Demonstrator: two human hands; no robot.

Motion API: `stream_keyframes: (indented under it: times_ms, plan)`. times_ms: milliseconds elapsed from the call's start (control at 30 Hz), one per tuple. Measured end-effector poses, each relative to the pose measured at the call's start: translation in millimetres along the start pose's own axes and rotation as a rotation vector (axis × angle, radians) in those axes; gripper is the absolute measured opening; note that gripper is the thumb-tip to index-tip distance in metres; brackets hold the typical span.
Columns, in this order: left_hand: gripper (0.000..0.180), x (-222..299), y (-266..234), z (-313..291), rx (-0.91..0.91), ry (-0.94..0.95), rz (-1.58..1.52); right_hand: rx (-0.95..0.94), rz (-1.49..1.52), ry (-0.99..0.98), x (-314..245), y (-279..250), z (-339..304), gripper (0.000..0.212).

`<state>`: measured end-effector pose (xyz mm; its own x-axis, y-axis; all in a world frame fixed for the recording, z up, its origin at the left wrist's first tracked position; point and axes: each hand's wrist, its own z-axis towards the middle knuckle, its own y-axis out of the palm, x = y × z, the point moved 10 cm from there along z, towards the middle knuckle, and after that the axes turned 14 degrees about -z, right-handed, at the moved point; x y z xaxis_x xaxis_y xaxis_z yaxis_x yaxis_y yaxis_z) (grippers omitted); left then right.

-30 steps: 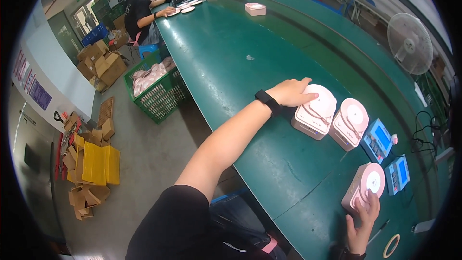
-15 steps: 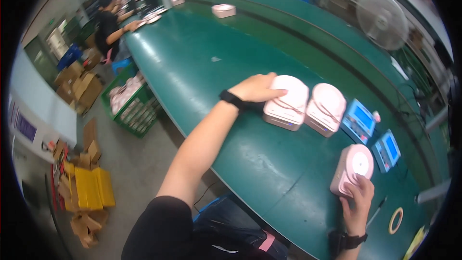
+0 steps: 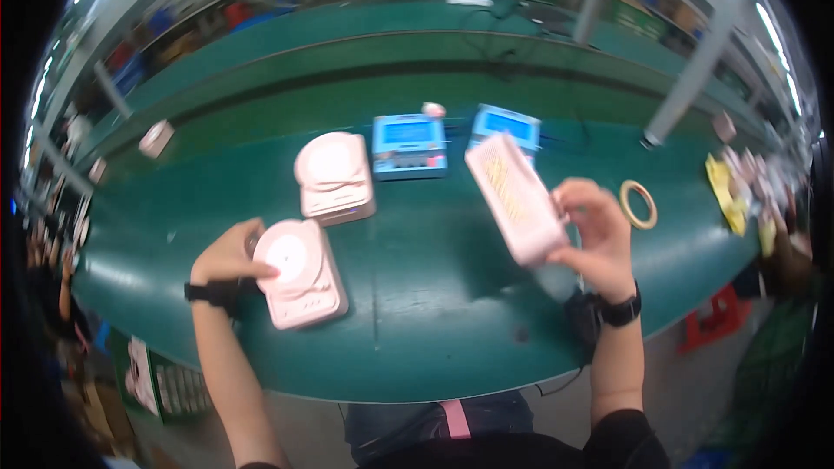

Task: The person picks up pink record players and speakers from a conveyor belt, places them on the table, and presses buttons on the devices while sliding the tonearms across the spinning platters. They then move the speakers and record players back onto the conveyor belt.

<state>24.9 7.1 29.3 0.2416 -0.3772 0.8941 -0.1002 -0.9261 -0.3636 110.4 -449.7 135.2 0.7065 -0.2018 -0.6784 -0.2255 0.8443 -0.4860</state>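
Note:
My left hand (image 3: pixel 228 256) is closed round the left side of a pink record-player-shaped speaker (image 3: pixel 304 300), its thumb on the round white disc. That speaker is on the green table. A second speaker (image 3: pixel 337 204) of the same kind stands just beyond it, untouched. My right hand (image 3: pixel 601 230) grips a third pink speaker (image 3: pixel 512 200) by its near end, fingers and thumb on opposite sides. It is tilted up off the table, with a patterned, grille-like face showing; its disc is hidden from view.
Two blue devices with screens, one on the left (image 3: pixel 410 146) and one on the right (image 3: pixel 511 130), stand behind the speakers. A tape roll (image 3: pixel 638 204) lies right of my right hand. Grey posts (image 3: pixel 695 69) rise at the back. Other people work at the far left.
The view has swung right. My right hand has lifted and tilted its speaker off the table. The speaker under my left hand has come nearer to me, apart from the second one.

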Motion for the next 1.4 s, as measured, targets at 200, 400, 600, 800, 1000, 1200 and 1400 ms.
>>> stream_keyframes:
  times_ms: [200, 400, 600, 800, 1000, 1200, 1400]
  plan:
    - [0.056, 15.9, 42.1, 3.4, -0.095, -0.099, -0.139, 0.374, 0.140, 0.112, 74.0, -124.3, 18.1, 0.080]
    - [0.052, 8.2, 34.2, -0.9, -0.075, -0.081, -0.153, 0.514, -0.074, 0.415, 232.4, -197.4, 63.2, 0.063]
    - [0.047, 11.4, 40.2, 6.2, -0.097, -0.051, -0.097, 0.612, 0.018, 0.540, 346.3, -225.1, 91.3, 0.055]
    - [0.049, 15.8, 39.6, 6.8, -0.067, -0.103, -0.103, 0.560, 0.186, 0.382, 418.5, -241.2, 114.4, 0.053]
    - [0.050, 12.3, 39.3, -2.8, -0.070, -0.121, -0.107, 0.380, 0.000, 0.554, 464.2, -281.0, 97.5, 0.046]
    - [0.042, 14.9, 42.8, 1.8, -0.050, -0.128, -0.109, 0.267, -1.138, 0.919, 409.0, -272.0, 84.8, 0.047]
    - [0.043, 19.8, 42.6, 0.3, -0.058, -0.122, -0.083, 0.737, -0.909, -0.065, 109.6, -133.6, 165.6, 0.047]
